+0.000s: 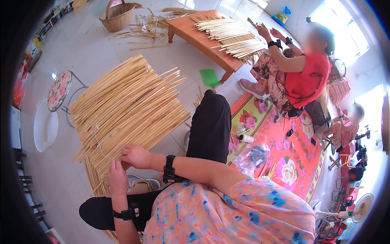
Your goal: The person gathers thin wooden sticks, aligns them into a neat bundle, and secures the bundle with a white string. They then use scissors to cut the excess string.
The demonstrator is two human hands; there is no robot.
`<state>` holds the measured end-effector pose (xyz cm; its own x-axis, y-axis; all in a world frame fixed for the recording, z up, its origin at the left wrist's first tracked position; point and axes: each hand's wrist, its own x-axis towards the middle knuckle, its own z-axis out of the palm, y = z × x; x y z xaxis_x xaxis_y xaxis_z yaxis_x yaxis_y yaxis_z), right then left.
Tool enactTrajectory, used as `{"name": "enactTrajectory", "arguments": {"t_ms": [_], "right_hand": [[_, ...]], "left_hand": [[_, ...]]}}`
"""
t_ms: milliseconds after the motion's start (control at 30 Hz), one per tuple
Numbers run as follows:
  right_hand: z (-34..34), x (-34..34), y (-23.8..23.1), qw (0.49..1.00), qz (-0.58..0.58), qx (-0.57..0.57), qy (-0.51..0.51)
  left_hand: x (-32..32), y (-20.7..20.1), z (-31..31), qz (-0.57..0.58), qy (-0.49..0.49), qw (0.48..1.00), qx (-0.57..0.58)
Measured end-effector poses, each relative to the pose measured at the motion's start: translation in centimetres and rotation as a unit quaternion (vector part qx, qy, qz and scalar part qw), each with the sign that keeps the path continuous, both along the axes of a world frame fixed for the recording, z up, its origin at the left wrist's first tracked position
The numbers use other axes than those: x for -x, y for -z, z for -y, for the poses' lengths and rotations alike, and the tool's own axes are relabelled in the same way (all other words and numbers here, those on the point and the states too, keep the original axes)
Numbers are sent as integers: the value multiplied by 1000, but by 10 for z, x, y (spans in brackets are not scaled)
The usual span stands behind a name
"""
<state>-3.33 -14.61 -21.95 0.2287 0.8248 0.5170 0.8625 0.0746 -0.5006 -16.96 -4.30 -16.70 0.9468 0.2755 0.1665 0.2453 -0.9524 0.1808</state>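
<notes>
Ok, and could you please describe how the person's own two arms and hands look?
The left grip and right grip are ungloved human hands. Both visible forearms are sleeveless. Each wrist wears a black strap with a boxy black module: left wristband, right wristband. Loose pink, orange and blue patterned fabric meets the right arm.

A peach top (231, 209) (blotched with blue) goes with black trousers (209, 132) and wristbands (170, 163).

Co-worker's head (319, 38) blurred, basket handle (108, 10) cut off above, grip of left fingers (114, 166) unclear
</notes>
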Motion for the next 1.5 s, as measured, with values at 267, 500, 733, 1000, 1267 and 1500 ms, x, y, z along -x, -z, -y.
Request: {"name": "enactTrajectory", "arguments": {"t_ms": [267, 500, 733, 1000, 1267, 1500], "right_hand": [[-1, -1, -2, 1000, 6, 11, -7], [-6, -5, 2, 998, 23, 55, -11], [-8, 8, -5, 999, -9, 37, 6], [-11, 11, -2, 999, -12, 43, 24], [-13, 9, 2, 999, -21, 26, 18], [-11, 7, -4, 1000, -20, 12, 16]], "left_hand": [[5, 8, -4, 43, -15, 998, 38], [6, 7, -4, 62, -17, 996, 65], [5, 13, -4, 92, -33, 990, 97], [4, 11, -6, 107, -29, 986, 128], [3, 8, -6, 106, -21, 984, 142], [4, 6, -7, 92, -23, 985, 144]]}}
